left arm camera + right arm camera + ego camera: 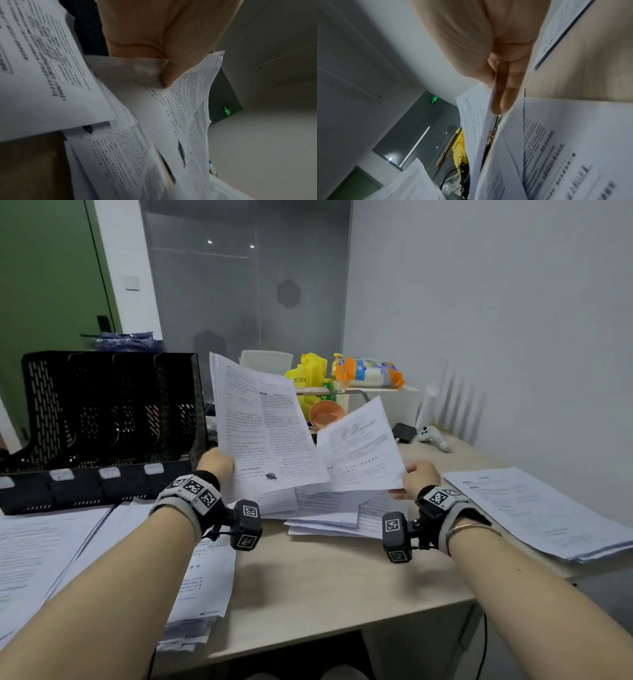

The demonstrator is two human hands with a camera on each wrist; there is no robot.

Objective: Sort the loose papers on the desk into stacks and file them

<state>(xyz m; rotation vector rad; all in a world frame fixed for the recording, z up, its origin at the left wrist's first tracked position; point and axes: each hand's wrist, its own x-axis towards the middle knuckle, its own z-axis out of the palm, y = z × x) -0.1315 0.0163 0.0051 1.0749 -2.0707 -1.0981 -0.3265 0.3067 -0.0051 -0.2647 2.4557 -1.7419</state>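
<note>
My left hand grips a sheaf of printed sheets by its lower left edge and holds it upright above the desk; the left wrist view shows the thumb pressed on that sheaf. My right hand pinches a single printed sheet at its lower right corner, tilted beside the sheaf; in the right wrist view its fingers lie against the paper. A loose pile of papers lies on the desk under both. A black mesh file rack stands at the left.
A paper stack lies at the desk's right edge, others at the left and near my left forearm. Behind are a yellow bag, an orange bowl, a white game controller and a small black box.
</note>
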